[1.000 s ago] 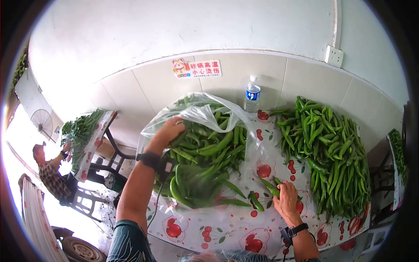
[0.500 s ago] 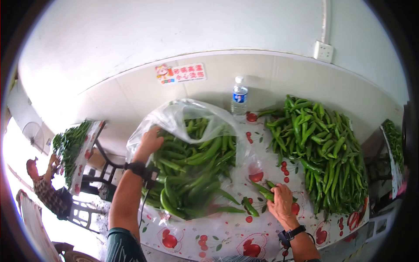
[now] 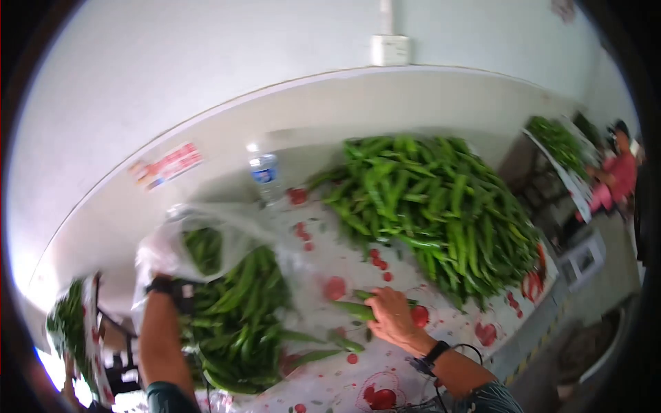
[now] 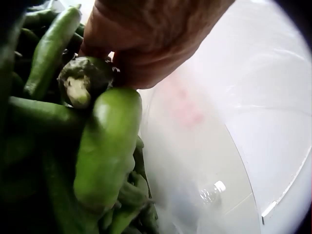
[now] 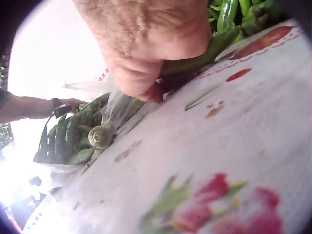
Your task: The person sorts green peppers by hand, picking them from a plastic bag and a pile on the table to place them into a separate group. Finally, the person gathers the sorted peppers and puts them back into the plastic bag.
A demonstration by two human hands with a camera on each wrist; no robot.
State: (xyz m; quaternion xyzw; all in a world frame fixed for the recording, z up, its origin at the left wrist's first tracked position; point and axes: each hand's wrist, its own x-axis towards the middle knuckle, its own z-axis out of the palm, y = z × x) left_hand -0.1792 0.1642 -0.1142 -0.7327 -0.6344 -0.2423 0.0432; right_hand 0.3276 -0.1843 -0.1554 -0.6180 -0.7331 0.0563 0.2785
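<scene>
My left hand (image 4: pixel 156 39) reaches into a clear plastic bag (image 3: pixel 155 248) of long green chili peppers (image 3: pixel 237 330). Close up in the left wrist view, its curled fingers grip a dark-capped pepper (image 4: pixel 80 87) by the stem end; a plump light green pepper (image 4: pixel 107 146) lies just below. Plastic largely hides this hand in the head view. Over the tablecloth, my right hand (image 3: pixel 396 316) holds green peppers (image 3: pixel 357 310), their ends jutting out to the left. Its bent fingers curl over one pepper (image 5: pixel 190 63) close to the cloth in the right wrist view.
A large pile of green peppers (image 3: pixel 434 213) covers the table's right side, with red-handled scissors (image 3: pixel 532 284) by its edge. A water bottle (image 3: pixel 265 175) stands against the wall. Loose peppers (image 3: pixel 344 340) lie beside the bag. A person (image 3: pixel 617 172) is at another table far right.
The head view has swung right, bringing a person at the far right into sight. My left hand has gone deeper behind the plastic; my right hand still holds its peppers.
</scene>
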